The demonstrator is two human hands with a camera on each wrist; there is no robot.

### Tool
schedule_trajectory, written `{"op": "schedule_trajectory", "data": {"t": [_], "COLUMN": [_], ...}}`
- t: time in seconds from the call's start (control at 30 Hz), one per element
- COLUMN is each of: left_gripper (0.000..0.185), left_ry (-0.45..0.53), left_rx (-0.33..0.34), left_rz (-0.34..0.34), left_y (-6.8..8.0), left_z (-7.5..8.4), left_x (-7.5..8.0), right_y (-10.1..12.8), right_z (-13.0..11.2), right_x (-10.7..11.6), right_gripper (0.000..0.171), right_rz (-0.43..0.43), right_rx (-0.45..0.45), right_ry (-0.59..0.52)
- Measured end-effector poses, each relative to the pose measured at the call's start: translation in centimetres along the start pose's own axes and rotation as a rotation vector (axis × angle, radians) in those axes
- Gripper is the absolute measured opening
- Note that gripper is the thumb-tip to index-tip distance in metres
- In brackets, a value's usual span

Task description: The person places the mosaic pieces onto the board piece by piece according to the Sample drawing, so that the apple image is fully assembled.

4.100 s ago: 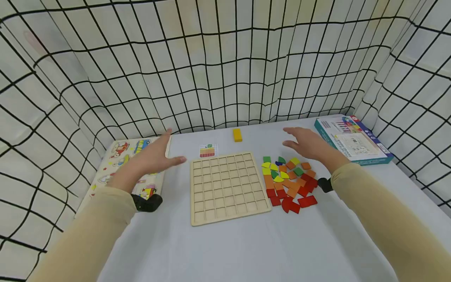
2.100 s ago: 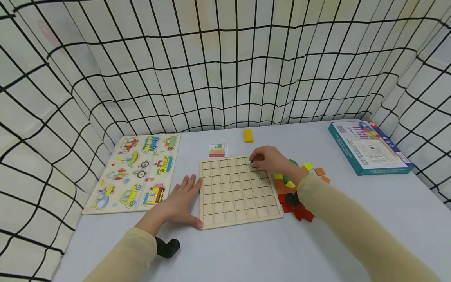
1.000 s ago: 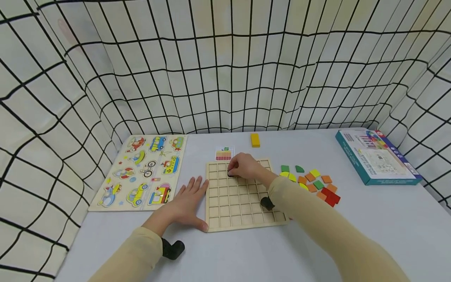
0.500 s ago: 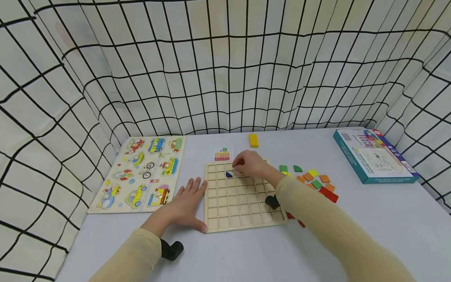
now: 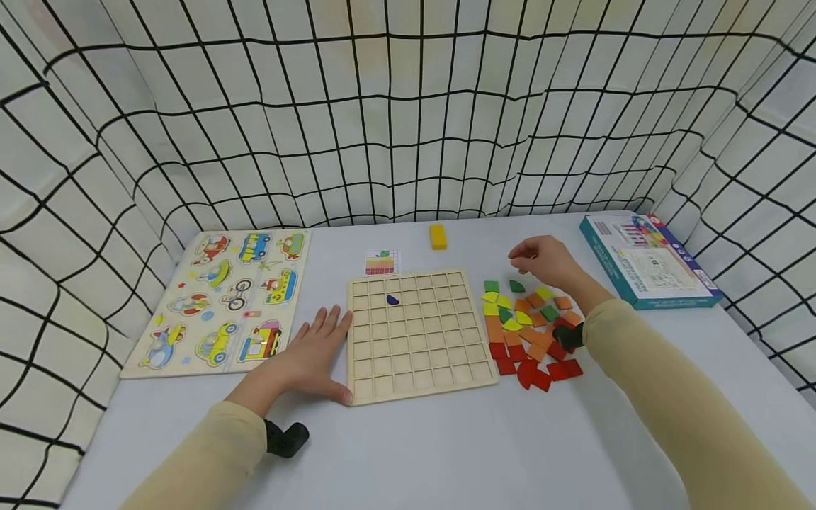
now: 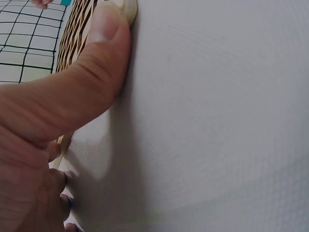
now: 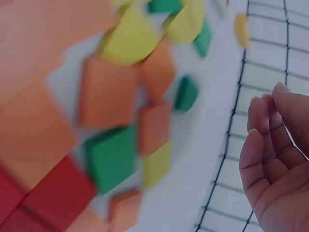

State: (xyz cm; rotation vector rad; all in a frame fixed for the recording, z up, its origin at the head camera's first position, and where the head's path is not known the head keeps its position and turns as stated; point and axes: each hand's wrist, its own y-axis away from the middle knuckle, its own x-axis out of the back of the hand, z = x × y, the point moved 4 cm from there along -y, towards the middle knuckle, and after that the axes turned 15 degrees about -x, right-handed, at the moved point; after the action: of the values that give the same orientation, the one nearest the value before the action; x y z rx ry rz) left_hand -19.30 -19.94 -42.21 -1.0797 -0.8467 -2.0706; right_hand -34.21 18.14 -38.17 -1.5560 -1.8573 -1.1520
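Left hand (image 5: 306, 358) flat on the worktop (image 5: 446, 446), fingers straight, thumb against the grid board's (image 5: 421, 336) near-left corner. One blue piece (image 5: 392, 300) sits in the board's second row. Right of the board, the loose tiles (image 5: 525, 329). Right hand (image 5: 545, 261) hovers over their far edge, fingers loosely curled, holding nothing. Beyond: yellow block (image 5: 437, 236).

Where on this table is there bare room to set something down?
Bare cloth runs along the near edge below the grid board, and between the tile pile and the box. It is crowded between the vehicle puzzle and the board, where the left hand rests.
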Motion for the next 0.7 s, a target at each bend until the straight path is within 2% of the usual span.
{"op": "schedule_trajectory", "data": {"t": [0.2, 0.5, 0.7], "left_gripper": [0.136, 0.135, 0.135], "left_ry": [-0.007, -0.014, -0.01], "left_rx": [-0.008, -0.005, -0.014], "left_rz": [0.007, 0.003, 0.011], "left_y": [0.0, 0.1, 0.0], "left_z": [0.1, 0.1, 0.1], "left_x": [0.2, 0.2, 0.0], "right_y": [-0.4, -0.3, -0.2], "right_z": [2.1, 0.9, 2.0], "right_x": [-0.7, -2.4, -2.3], "right_gripper": [0.026, 0.031, 0.036], "right_rz": [-0.012, -0.062, -0.049], "right_rx": [-0.057, -0.045, -0.13], "right_ry": [0.03, 0.093, 0.146]}}
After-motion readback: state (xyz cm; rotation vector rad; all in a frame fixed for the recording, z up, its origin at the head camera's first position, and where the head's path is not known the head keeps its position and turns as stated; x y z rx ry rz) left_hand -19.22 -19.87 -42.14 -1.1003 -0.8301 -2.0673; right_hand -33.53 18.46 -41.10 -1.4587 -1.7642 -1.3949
